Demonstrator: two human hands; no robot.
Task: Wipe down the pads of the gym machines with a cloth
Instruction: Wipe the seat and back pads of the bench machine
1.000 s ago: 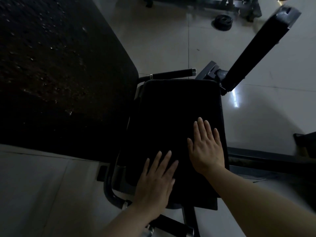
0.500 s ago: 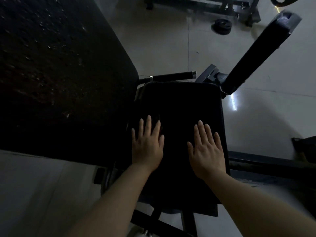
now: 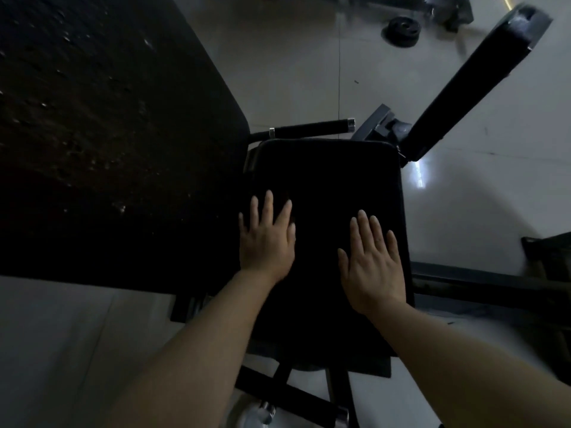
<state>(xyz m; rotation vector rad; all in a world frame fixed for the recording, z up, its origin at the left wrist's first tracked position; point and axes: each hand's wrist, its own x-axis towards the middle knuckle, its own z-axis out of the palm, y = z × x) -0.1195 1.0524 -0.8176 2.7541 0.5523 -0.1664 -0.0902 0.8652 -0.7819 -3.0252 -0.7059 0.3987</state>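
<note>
A black seat pad [image 3: 327, 180] of a gym machine lies below me in dim light. My left hand [image 3: 267, 239] rests flat on the pad's left side, fingers straight and spread. My right hand [image 3: 372, 261] lies flat on the right side, fingers straight. Whether a dark cloth lies under the hands is too dark to tell. A larger black pad [image 3: 102, 134] fills the upper left. A long black arm pad [image 3: 469, 84] slants up to the right.
A black handle bar [image 3: 312, 128] runs behind the seat pad. Another padded bar [image 3: 290, 396] crosses below it. A weight plate [image 3: 401, 30] lies on the pale tiled floor at the back. A dark machine frame [image 3: 494, 285] runs along the right.
My left hand slid from the pad's near edge up to its left side, then a little farther forward. My right hand has stayed in place.
</note>
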